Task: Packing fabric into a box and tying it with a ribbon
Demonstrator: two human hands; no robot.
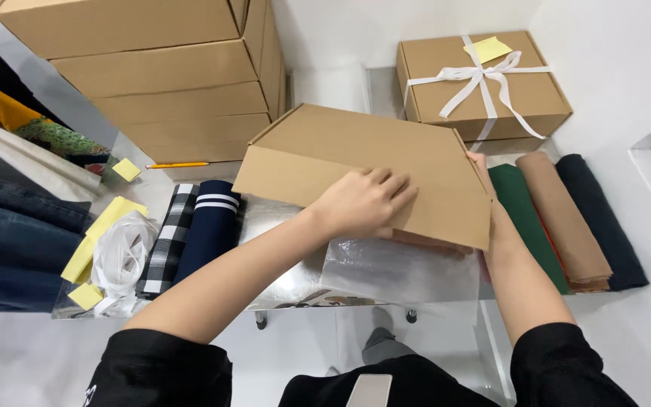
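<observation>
A flat brown cardboard box (356, 154) lies tilted over the shiny table (280, 226), its near side raised. My left hand (363, 202) presses flat on the box's front flap, fingers spread. Mostly hidden behind the box's right edge, my right hand (481, 164) grips that side. Something reddish peeks out beneath the box near its lower right corner.
A stack of plain cardboard boxes (167, 75) stands at the back left. A box tied with white ribbon (484, 75) sits back right. Folded cloths lie right (566, 218) and left (194, 234). White ribbon (118, 260), yellow notes and a pencil (177, 164) lie left.
</observation>
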